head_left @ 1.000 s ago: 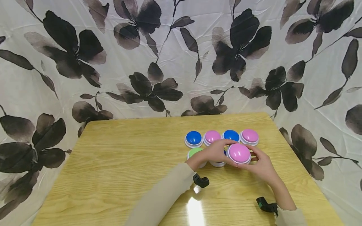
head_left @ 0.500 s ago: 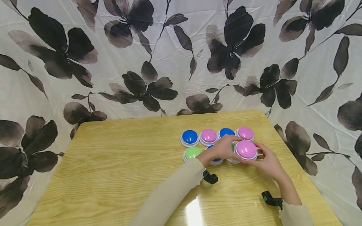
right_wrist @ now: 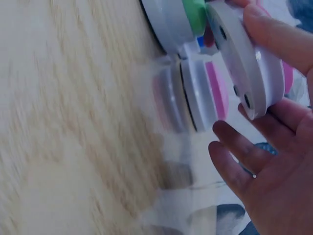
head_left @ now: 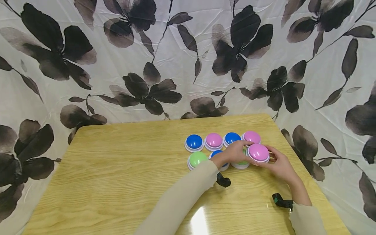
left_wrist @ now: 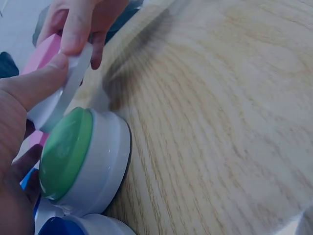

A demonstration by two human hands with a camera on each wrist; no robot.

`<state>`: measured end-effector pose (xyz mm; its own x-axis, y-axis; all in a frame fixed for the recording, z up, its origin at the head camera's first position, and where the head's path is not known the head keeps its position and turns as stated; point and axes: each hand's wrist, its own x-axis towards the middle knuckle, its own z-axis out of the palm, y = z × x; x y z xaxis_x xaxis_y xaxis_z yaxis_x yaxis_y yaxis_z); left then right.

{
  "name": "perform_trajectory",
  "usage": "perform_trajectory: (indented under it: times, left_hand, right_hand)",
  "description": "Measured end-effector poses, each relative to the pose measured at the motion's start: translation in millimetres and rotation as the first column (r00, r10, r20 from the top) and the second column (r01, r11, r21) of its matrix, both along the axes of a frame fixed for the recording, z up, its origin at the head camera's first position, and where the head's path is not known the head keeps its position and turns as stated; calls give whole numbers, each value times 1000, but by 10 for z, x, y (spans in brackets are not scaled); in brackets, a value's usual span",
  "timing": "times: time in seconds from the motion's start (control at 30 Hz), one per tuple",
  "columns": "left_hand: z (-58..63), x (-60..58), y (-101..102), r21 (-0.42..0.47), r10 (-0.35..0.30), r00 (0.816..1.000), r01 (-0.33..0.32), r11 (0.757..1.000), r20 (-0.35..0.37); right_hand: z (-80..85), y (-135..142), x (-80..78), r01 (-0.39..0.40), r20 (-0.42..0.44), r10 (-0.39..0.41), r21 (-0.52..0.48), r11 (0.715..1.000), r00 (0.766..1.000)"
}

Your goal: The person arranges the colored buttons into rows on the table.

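Note:
A pink push button (head_left: 258, 152) with a white round base is held up off the table between both hands. My left hand (head_left: 236, 153) grips its left side, thumb on the rim in the left wrist view. My right hand (head_left: 279, 165) grips the right side, with thumb and fingers on the white base. In the right wrist view the button's underside (right_wrist: 238, 63) is tilted into sight, showing small dark feet. Just left of it a green push button (left_wrist: 68, 152) stands on the table, partly covered by the left hand in the head view.
Behind stand a blue button (head_left: 194, 141), a pink button (head_left: 213, 140), another blue button (head_left: 232, 137) and another pink button (head_left: 252, 136). In front are a green button (head_left: 198, 159) and a partly hidden blue button (head_left: 216, 153). Floral cloth (head_left: 164, 39) hangs behind the wooden table (head_left: 123, 169).
Both hands have carried the pink button rightward relative to the other buttons. The front-row green button beneath the left hand has come into sight. The head view has shifted slightly.

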<state>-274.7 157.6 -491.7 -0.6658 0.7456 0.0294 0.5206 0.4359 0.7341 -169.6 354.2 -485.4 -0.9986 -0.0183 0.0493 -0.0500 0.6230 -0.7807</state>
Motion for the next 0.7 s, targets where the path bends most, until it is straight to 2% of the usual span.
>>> perform_trajectory:
  times: [0.23,0.4,0.7]
  left_hand:
    - [-23,-88,47,29,3,999,-4,1000,40]
    - [-17,-75,100,32,6,997,-9,999,75]
    - [-92,-75,170,35,16,997,-19,999,72]
  right_hand:
    - [-94,69,-91,4,29,-1,-85,996,1000]
    - [-138,128,-115,20,30,-17,-91,996,999]
    - [-208,188,-139,31,25,-28,-113,993,999]
